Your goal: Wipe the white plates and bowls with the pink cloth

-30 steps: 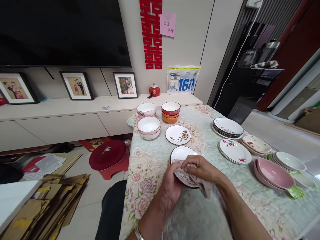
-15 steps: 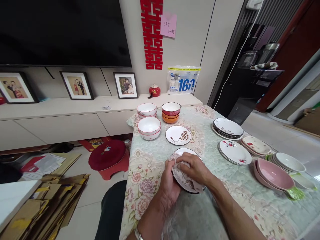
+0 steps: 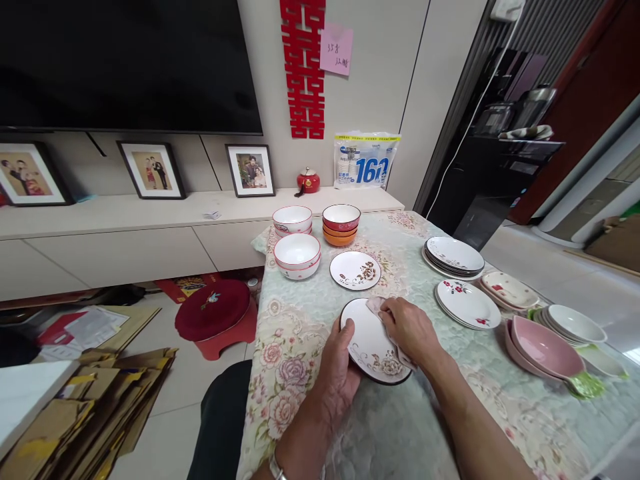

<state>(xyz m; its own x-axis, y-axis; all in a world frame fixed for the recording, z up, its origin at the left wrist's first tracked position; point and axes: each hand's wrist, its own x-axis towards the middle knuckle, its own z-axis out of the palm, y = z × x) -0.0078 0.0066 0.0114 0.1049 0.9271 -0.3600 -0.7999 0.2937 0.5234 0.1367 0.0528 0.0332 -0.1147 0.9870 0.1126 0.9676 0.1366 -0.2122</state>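
To the left of the left fingers, beyond the table edge, stands a red stool (image 3: 215,310). Farther ahead of those fingers are the red-rimmed bowls (image 3: 297,253), in two stacks. The left hand (image 3: 340,373) grips the held plate (image 3: 363,333), thumb over its left rim (the other fingers are mostly hidden beneath). The plate is between the two hands, above the table (image 3: 295,347), brown flowers on its near part. Just ahead of the fingers lies a flower-patterned plate (image 3: 355,270), with the orange and red bowls (image 3: 340,230) stacked beyond. The right hand (image 3: 413,330) has its fingers bent, pressing a cloth (image 3: 376,305) onto the held plate's right side. Right of its fingers are the dark-rimmed plates (image 3: 455,253), the red-flowered plates (image 3: 467,303) and, farthest from them, the pink bowls (image 3: 547,347).
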